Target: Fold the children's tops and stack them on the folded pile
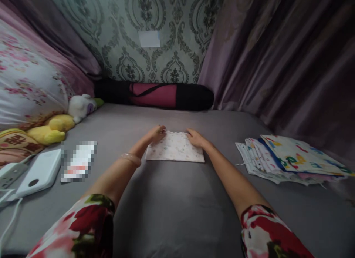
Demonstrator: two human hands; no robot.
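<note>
A white folded cloth [175,148] with a small scattered print lies flat on the grey sheet in front of me. At its far left corner, my left hand [158,134] is closed on the edge, fingers curled. My right hand [196,138] grips the far right corner, thumb side inward. The cloth's far edge looks slightly ruffled between the hands, while its near edge lies straight. Parts of the fingertips are hidden behind the cloth. A pale bangle [131,158] circles my left wrist.
A stack of folded printed cloths [260,160] lies at right, a colourful patterned piece [302,156] on top. At left are a white power bank [41,171], a power strip [12,174], a blurred packet [80,161] and plush toys [80,107]. A black-and-pink long bag [154,95] lies against the wall.
</note>
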